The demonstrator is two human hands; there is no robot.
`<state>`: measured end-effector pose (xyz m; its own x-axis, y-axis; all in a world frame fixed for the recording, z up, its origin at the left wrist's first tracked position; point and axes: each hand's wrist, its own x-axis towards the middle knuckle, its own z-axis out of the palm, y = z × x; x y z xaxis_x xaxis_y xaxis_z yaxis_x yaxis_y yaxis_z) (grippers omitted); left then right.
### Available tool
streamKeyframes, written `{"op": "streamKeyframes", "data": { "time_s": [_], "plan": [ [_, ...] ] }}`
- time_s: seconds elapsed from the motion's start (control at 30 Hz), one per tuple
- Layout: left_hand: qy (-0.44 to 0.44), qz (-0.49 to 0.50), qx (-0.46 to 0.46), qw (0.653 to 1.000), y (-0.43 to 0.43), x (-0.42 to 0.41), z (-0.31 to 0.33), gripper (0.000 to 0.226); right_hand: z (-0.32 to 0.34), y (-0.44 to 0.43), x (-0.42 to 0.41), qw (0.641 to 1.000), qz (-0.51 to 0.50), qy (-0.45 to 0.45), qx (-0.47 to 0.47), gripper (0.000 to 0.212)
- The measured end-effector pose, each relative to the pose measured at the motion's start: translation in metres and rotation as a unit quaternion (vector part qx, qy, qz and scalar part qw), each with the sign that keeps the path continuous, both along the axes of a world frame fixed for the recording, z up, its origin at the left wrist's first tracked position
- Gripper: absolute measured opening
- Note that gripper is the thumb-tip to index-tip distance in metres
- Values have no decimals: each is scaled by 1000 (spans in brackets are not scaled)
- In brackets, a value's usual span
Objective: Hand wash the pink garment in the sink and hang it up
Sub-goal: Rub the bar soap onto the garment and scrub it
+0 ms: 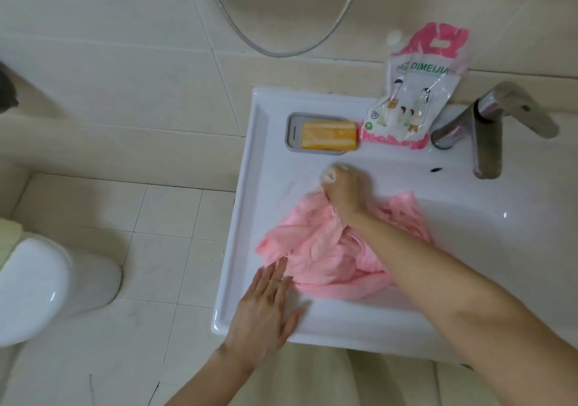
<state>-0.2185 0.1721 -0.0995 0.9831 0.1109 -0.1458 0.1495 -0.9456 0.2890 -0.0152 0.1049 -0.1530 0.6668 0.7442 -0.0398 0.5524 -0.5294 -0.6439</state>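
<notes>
The pink garment [325, 249] lies crumpled in the white sink [250, 205], spread across the left half of the basin. My left hand [266, 305] lies flat on the sink's near left rim, and its straight fingertips touch the garment's near edge. My right hand [342, 191] reaches across the basin to the garment's far edge, with its fingers curled and gripping a bunch of the fabric. The fingertips look pale and blurred.
An orange soap bar [328, 135] sits in a grey dish [292, 133] on the back ledge. A detergent pouch [413, 93] leans against the wall beside the metal faucet [488, 130]. A shower hose [281, 46] hangs on the tiles. A white toilet [47, 280] stands at left.
</notes>
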Motion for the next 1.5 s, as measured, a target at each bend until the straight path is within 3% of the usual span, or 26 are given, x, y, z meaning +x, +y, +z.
{"op": "streamKeyframes", "data": {
  "time_s": [0.07, 0.13, 0.2, 0.3, 0.37, 0.43, 0.53, 0.6, 0.7, 0.77, 0.8, 0.83, 0.93, 1.0, 1.07, 1.13, 1.2, 1.27, 1.33, 1.43, 1.5],
  "plan": [
    [-25, 13, -19, 999, 3, 6, 10, 59, 10, -1, 35, 987, -145, 67, -6, 8],
    [-120, 86, -33, 989, 9, 22, 32, 40, 31, -11, 50, 947, -259, 171, 78, 6],
    [-198, 166, -70, 963, 12, 47, 45, 29, 44, -26, 52, 904, -303, 277, 119, 11],
    [-130, 181, -86, 971, 16, 84, 33, 82, 42, -52, 40, 882, -237, 407, 21, 19],
    [-42, 103, -73, 991, 10, 91, 17, 88, 38, -65, 34, 894, -228, 385, -35, 16],
    [-44, 30, -71, 996, 4, 80, 8, 70, 25, -76, 31, 908, -257, 326, -60, 16],
    [-100, -65, -73, 990, -5, 57, 3, 52, -8, -90, 19, 881, -335, 321, -86, 67],
    [-119, -76, -69, 988, -6, 45, -3, 35, -3, -82, 5, 861, -350, 347, -127, 82],
    [-94, -28, -84, 992, -6, 32, -6, 32, 5, -63, -17, 854, -361, 333, -173, 62],
    [-70, -18, -104, 992, -9, 29, -5, 34, 8, -55, -21, 851, -376, 353, -101, 19],
    [-57, -12, -120, 991, -12, 29, -4, 35, 10, -53, -21, 848, -378, 368, -54, 9],
    [-54, -6, -131, 990, -15, 29, -2, 36, 14, -49, -16, 846, -381, 374, -19, 23],
    [-89, 16, -129, 988, -23, 28, 5, 41, 47, -33, -3, 869, -350, 345, 52, 33],
    [-117, 60, -110, 985, -20, 28, 12, 59, 74, -17, 0, 907, -309, 265, 109, 33],
    [-127, 109, -77, 983, -12, 27, 15, 79, 98, 3, -4, 941, -230, 204, 140, 35],
    [-104, 140, -42, 984, -4, 26, 14, 85, 102, 23, -9, 964, -131, 176, 151, 46],
    [-79, 169, -20, 982, 0, 24, 11, 80, 83, 36, -11, 996, -25, 77, 38, 55],
    [-95, 187, -22, 978, 1, 21, 9, 58, 61, 40, -3, 997, 2, -38, -72, 60],
    [-126, 177, -23, 976, 2, 16, 6, 32, 53, 40, 7, 990, 27, -115, -81, 67],
    [-144, 133, -39, 980, -4, 8, 3, 41, 51, 36, 17, 976, 95, -146, -133, 56],
    [-141, 103, -54, 983, -10, 5, 2, 45, 51, 43, 18, 983, 78, -144, -88, 38]
  ]
}}
